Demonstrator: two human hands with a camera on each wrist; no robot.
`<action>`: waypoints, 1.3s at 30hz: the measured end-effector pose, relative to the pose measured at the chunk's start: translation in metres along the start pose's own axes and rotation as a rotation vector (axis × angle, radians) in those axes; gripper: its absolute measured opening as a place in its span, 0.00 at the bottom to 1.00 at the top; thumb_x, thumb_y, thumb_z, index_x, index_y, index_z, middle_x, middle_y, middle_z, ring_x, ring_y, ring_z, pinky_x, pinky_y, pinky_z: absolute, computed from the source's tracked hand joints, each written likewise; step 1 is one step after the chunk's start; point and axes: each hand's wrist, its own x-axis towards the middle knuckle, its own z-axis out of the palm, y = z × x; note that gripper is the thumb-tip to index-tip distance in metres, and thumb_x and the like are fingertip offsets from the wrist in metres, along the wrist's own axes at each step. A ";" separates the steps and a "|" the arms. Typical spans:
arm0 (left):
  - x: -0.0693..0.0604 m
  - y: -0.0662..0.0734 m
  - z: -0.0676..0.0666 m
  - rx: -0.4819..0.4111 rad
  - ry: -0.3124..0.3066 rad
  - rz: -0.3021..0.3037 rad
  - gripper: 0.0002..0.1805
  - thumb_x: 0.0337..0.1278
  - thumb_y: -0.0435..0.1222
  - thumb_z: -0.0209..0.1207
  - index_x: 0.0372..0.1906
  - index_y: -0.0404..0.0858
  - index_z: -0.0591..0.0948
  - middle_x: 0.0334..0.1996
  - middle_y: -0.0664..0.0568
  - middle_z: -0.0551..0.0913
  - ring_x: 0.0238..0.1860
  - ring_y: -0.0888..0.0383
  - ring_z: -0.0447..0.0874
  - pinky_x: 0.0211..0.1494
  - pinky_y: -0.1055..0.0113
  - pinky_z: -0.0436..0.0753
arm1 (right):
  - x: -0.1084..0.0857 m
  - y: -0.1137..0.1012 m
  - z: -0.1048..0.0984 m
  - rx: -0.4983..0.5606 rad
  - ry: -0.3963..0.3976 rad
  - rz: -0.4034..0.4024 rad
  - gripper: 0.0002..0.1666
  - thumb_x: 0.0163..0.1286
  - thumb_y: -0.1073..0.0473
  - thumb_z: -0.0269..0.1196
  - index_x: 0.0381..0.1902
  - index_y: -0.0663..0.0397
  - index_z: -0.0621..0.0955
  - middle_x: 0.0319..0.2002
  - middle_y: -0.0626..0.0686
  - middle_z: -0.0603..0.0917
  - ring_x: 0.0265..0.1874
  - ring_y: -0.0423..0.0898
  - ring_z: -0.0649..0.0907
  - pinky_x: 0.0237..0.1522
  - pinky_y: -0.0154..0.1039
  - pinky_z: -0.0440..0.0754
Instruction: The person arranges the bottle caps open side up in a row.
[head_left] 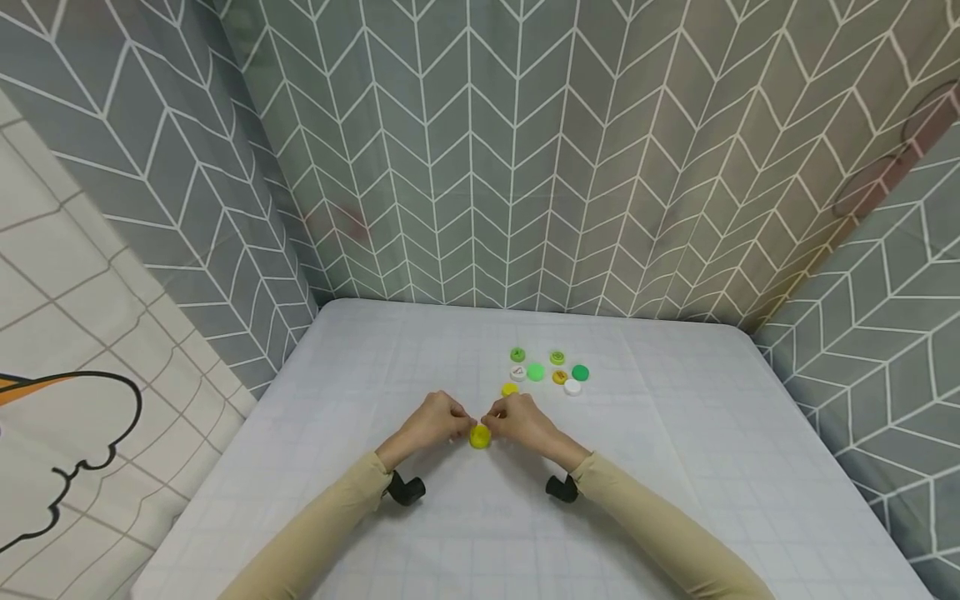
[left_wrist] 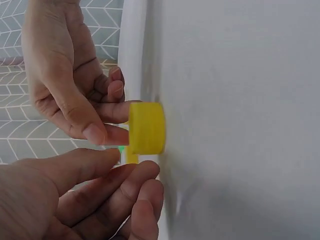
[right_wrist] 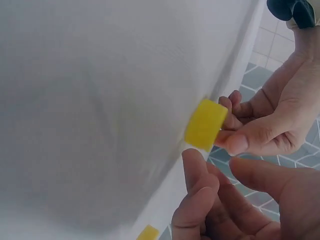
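A short yellow cylinder, which looks like one or more bottle caps [head_left: 480, 437], stands on the white-covered table between the two hands. Close by its left side is my left hand [head_left: 437, 419], fingers loosely bent. My right hand [head_left: 520, 419] mirrors it on the right, fingertips very near the yellow piece. In the left wrist view, the yellow piece [left_wrist: 147, 128] has a straight side wall, and nothing shows between my left thumb and fingers. The right wrist view shows a gap between my right thumb [right_wrist: 260, 175] and index finger. Contact with the yellow piece [right_wrist: 206, 125] is unclear.
Several caps lie beyond the right hand: a yellow cap [head_left: 510, 389], a white cap [head_left: 572, 387], a bright green cap [head_left: 535, 372], a dark green cap [head_left: 581, 372] and others. Patterned grey curtains [head_left: 487, 167] hang behind the table [head_left: 360, 350].
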 end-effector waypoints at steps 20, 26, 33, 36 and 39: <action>0.012 0.006 -0.013 -0.107 0.161 0.007 0.13 0.61 0.43 0.61 0.39 0.38 0.88 0.35 0.46 0.88 0.33 0.54 0.86 0.33 0.65 0.82 | -0.005 0.005 -0.029 0.076 0.262 0.012 0.10 0.67 0.52 0.64 0.41 0.48 0.87 0.40 0.46 0.88 0.35 0.44 0.85 0.30 0.34 0.80; 0.020 0.007 -0.018 -0.199 0.233 0.025 0.16 0.57 0.40 0.65 0.47 0.36 0.85 0.39 0.45 0.88 0.36 0.50 0.86 0.35 0.61 0.85 | -0.010 0.010 -0.044 0.082 0.311 0.001 0.14 0.67 0.49 0.64 0.45 0.47 0.86 0.45 0.48 0.88 0.37 0.47 0.85 0.33 0.36 0.81; 0.028 0.005 -0.023 -0.166 0.300 0.033 0.26 0.51 0.37 0.69 0.58 0.40 0.80 0.50 0.47 0.85 0.43 0.54 0.85 0.40 0.64 0.84 | -0.014 0.019 -0.060 0.042 0.329 0.039 0.25 0.60 0.44 0.68 0.54 0.44 0.83 0.52 0.47 0.85 0.42 0.49 0.84 0.31 0.37 0.80; 0.031 0.004 -0.024 -0.160 0.299 0.045 0.28 0.51 0.35 0.69 0.60 0.42 0.79 0.53 0.46 0.83 0.46 0.53 0.85 0.43 0.64 0.84 | -0.016 0.025 -0.065 0.009 0.331 0.050 0.29 0.58 0.43 0.70 0.56 0.42 0.82 0.54 0.48 0.84 0.44 0.49 0.84 0.32 0.36 0.80; 0.035 0.005 -0.024 -0.152 0.297 0.066 0.28 0.51 0.34 0.69 0.60 0.42 0.79 0.54 0.47 0.83 0.47 0.52 0.85 0.43 0.64 0.84 | -0.017 0.030 -0.070 -0.015 0.343 0.049 0.30 0.57 0.43 0.70 0.57 0.42 0.81 0.55 0.49 0.83 0.45 0.51 0.84 0.33 0.37 0.80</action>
